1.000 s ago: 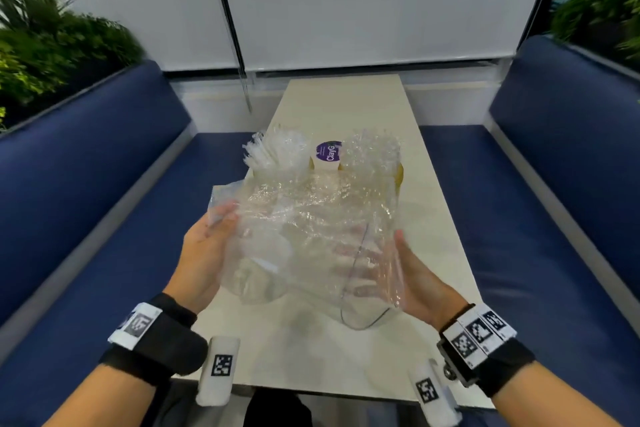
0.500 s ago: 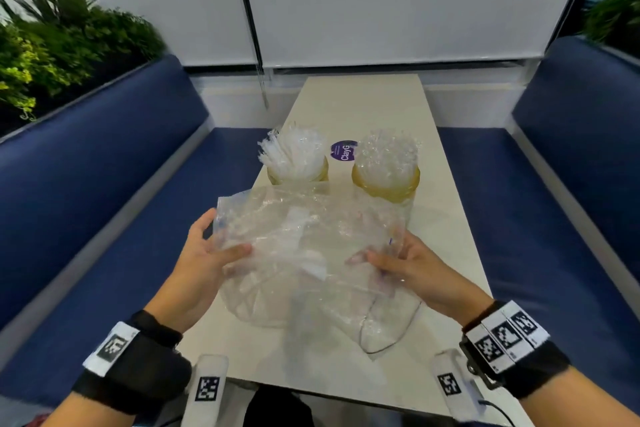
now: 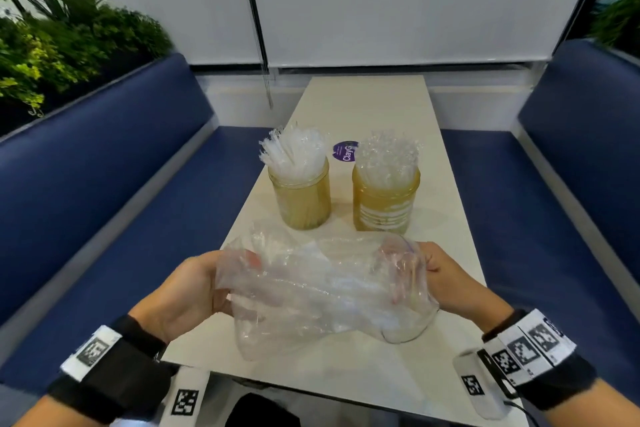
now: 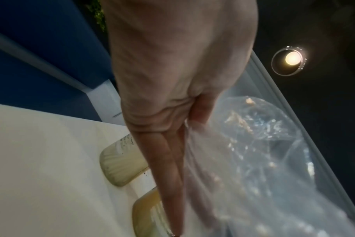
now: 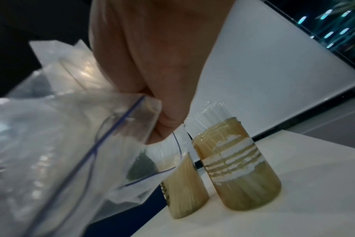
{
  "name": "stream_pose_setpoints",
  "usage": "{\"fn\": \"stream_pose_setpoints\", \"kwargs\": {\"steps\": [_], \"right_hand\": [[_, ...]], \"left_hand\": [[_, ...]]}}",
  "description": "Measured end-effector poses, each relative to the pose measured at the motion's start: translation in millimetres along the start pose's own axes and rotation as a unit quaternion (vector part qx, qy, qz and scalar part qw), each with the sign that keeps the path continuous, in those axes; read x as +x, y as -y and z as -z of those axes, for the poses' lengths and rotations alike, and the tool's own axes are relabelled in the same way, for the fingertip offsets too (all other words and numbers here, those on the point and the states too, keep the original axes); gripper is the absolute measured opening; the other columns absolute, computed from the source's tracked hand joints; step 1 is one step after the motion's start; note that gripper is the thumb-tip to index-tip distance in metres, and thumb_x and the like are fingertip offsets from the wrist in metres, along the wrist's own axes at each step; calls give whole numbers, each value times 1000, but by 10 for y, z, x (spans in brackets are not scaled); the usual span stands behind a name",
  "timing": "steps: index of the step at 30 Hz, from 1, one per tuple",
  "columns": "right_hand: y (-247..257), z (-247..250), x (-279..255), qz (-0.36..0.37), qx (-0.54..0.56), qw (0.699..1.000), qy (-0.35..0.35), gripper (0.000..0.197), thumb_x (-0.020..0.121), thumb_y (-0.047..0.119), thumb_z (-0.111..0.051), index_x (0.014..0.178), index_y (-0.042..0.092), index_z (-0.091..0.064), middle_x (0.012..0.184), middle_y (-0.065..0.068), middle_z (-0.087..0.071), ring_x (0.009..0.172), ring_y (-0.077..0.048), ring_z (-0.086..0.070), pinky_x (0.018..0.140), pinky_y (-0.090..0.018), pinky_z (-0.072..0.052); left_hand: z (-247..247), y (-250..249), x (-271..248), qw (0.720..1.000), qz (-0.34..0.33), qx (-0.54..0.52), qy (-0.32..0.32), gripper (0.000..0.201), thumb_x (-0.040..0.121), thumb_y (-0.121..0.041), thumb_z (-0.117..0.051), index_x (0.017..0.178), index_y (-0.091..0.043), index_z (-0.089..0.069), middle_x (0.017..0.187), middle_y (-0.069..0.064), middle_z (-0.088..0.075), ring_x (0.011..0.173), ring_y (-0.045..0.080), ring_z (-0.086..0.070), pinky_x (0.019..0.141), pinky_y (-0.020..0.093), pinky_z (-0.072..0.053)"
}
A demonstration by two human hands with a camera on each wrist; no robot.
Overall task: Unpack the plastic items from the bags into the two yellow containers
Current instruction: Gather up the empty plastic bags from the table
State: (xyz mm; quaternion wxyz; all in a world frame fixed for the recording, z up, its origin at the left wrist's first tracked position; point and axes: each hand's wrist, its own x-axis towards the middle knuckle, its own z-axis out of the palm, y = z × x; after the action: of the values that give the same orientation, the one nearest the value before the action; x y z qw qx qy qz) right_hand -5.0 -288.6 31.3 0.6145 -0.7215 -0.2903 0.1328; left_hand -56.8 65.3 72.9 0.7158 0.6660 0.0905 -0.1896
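- Clear plastic bags hung bunched above the tabletop, long axis running from nine to three o'clock.
- Left hand gripped one end; right hand pinched the zip-seal end.
- Both yellow containers, already stuffed with plastic items, stood at twelve o'clock, near either hand.

Two stuffed yellow jars side by side mid-table, narrow gap between, bare tabletop beyond them
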Motion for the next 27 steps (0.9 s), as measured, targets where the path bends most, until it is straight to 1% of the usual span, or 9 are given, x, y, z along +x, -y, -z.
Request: {"fn": "stream_pose_setpoints", "kwargs": {"steps": [2,4,7,10,15,21,24,26,27], "right_hand": [[-27,-38,-7,12,-25,1000,-5,73,88,-28,-49,75,38,-76,78,16,-72,78,2,-67,73,-15,-51],[-56,-93,-7,10,-44,999,-16,75,91,-26,-47,77,42,-76,84,12,-73,83,-4,-69,79,-21,-53],[-62,-66,-30,-22,-73,997,27,48,91,-15,-57,92,27,-80,108,1,-75,105,-13,-69,95,-29,-51],[33,250,-90,-134,-117,968,177,55,83,8,-80,132,24,-64,137,16,-61,130,-5,-55,106,-25,-45],[429,263,264,-104,-107,983,-103,65,63,62,-78,120,34,-63,125,13,-64,122,-11,-59,104,-37,-49],[690,-953,867,-33,-421,890,174,129,45,76,-83,149,54,-8,163,12,-21,153,-11,-10,122,-49,12],[531,-1277,984,-31,-412,893,177,105,61,64,-83,145,39,-26,135,3,-59,125,-21,-53,120,-46,-23],[461,-1344,995,-19,-427,897,112,51,73,44,-77,111,26,-49,99,4,-66,92,-25,-61,84,-39,-49],[456,-1364,990,-16,-453,887,82,35,76,35,-73,98,25,-48,88,5,-62,83,-26,-59,70,-34,-45]], "left_hand": [[-57,-41,-19,999,28,-41,-18,66,105,-42,-28,123,13,-59,127,24,-67,102,50,-69,89,70,-51],[-113,-63,-11,999,34,-22,1,80,91,-70,-49,121,4,-63,126,22,-68,106,50,-69,83,63,-56],[-107,-76,16,994,-21,103,-20,58,62,-34,-95,102,-6,-64,125,23,-66,104,52,-68,89,68,-50],[78,-138,15,982,-83,168,-35,43,73,-1,-85,105,4,-57,122,27,-63,103,51,-67,87,64,-57],[340,-284,-68,967,-133,216,31,13,88,9,-69,100,14,-67,108,14,-73,99,36,-72,83,56,-61],[426,-443,-199,952,-197,215,94,5,70,-15,-78,73,-12,-80,90,4,-67,82,24,-67,70,36,-57],[593,-445,-207,955,-194,215,58,6,88,8,-64,83,11,-67,87,12,-64,79,19,-67,69,32,-55],[777,-413,-210,967,-180,179,36,17,95,3,-52,93,20,-57,96,31,-60,82,25,-67,74,37,-52],[837,-383,-227,972,-168,159,36,31,95,-12,-52,99,18,-57,105,36,-60,86,34,-67,77,41,-50]]}}
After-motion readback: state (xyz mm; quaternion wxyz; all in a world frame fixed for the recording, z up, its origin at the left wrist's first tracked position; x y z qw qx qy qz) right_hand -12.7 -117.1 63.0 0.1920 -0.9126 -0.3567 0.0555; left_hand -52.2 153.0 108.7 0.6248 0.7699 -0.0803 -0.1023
